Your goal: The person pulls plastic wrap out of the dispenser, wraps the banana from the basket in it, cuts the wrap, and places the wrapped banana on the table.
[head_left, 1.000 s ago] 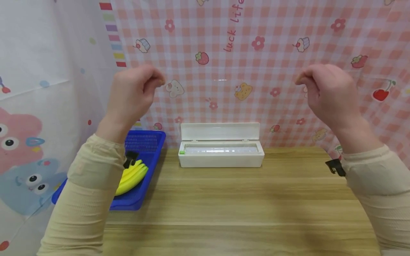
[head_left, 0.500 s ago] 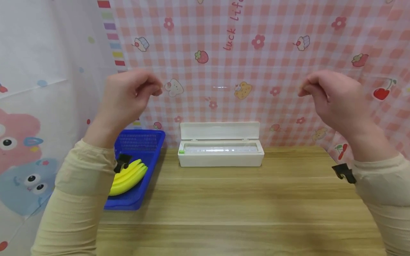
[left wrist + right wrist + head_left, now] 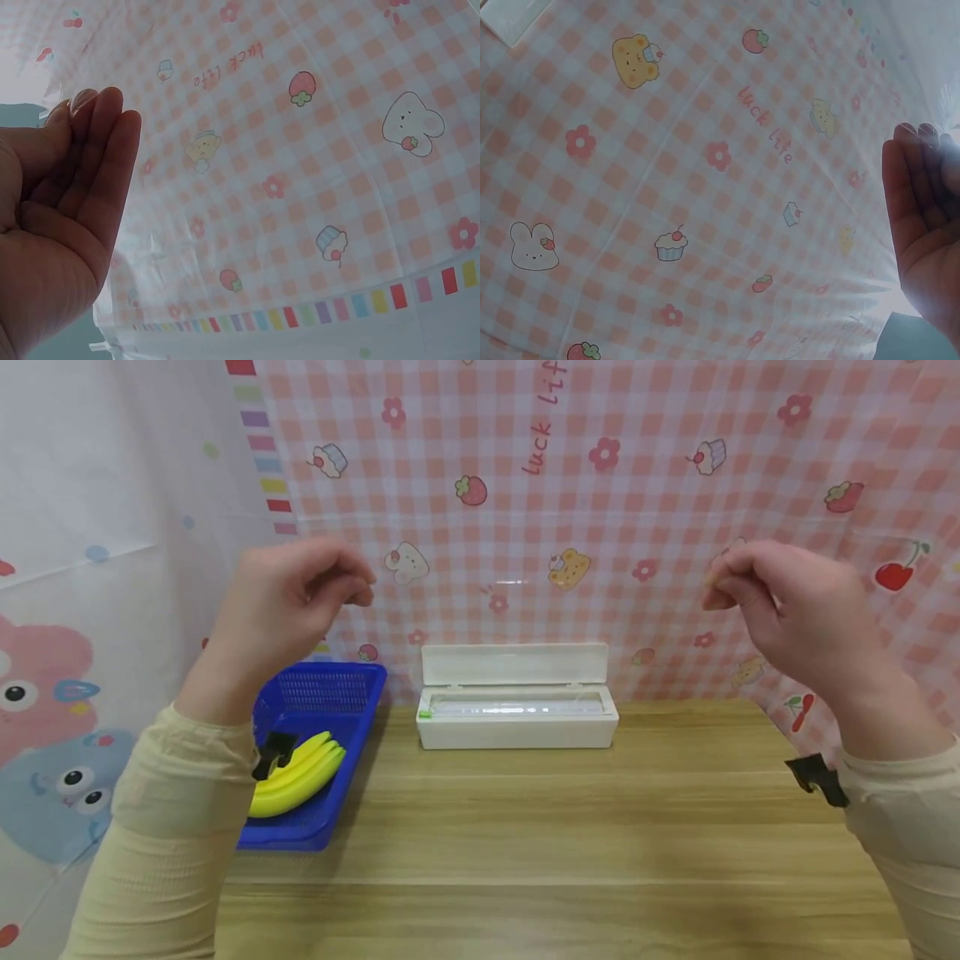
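In the head view my left hand (image 3: pixel 288 589) and right hand (image 3: pixel 802 610) are raised far apart, each with thumb and fingertips pinched together. Between them stretches a sheet of clear cling film (image 3: pixel 512 582), nearly invisible apart from a thin glint. At the left fingertips the film shows as a shiny fold (image 3: pixel 84 99); bright streaks run from the right fingertips in the right wrist view. Below and between the hands, a white cling film dispenser (image 3: pixel 517 733) stands at the table's back with its lid up, a clear roll (image 3: pixel 517 707) inside.
A blue plastic basket (image 3: pixel 352 781) stands on the left of the wooden table (image 3: pixel 562 843), partly behind my left forearm. Yellow bananas (image 3: pixel 303 777) lie in it. A pink checked cloth (image 3: pixel 637 527) hangs behind the table, and a white printed cloth (image 3: pixel 90 568) on the left.
Both hands have come down a little and moved slightly apart, still pinching. The film's glint has dropped with them. The dispenser, basket and bananas stay in place.
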### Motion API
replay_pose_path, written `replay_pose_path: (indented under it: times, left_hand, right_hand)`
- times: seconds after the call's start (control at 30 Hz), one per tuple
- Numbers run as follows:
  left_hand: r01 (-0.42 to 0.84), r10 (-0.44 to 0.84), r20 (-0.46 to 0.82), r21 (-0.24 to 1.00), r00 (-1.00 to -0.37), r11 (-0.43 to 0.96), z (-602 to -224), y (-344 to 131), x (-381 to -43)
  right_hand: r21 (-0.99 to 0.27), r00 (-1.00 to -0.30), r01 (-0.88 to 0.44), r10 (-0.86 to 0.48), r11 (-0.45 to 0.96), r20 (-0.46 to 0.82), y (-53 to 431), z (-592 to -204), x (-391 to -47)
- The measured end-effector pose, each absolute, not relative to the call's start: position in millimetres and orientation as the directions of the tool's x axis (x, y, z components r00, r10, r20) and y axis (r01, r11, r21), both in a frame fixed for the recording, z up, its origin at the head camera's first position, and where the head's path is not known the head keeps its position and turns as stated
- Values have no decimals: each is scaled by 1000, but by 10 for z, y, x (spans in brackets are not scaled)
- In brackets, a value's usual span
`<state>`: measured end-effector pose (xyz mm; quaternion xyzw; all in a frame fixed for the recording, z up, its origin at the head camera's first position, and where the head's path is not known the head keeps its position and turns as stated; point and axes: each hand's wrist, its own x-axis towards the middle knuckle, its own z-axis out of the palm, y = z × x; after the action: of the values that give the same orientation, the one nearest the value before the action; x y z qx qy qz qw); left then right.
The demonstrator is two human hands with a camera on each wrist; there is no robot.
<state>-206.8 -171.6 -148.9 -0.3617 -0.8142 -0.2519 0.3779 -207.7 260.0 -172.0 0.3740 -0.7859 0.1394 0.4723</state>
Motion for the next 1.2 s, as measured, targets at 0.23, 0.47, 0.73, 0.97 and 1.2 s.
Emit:
replay_pose_path:
  times: [0.23, 0.47, 0.73, 0.97, 1.2]
  left_hand:
    - [796, 401, 797, 157, -452, 585, -1562, -1712, -2025]
    - [811, 408, 794, 173, -451, 559, -1632, -1724, -1965]
    - [841, 434, 802, 149, -411, 521, -1724, -1749, -1928]
    - [859, 446, 800, 160, -401, 486, -1793, -1768, -1881]
    - [859, 440, 789, 203, -428, 471, -1855, -1776, -1823]
  right_hand:
    - [112, -278, -747, -461, 655, 843, 2620, -1760, -2036]
    - [98, -279, -765, -465, 636, 840, 2633, -1803, -1978]
    - [83, -294, -791, -496, 606, 817, 2652, -1834, -1905]
    - [66, -320, -786, -496, 615, 807, 2669, -1881, -1847]
    - [34, -309, -832, -513, 553, 801, 2670, -1927, -1803]
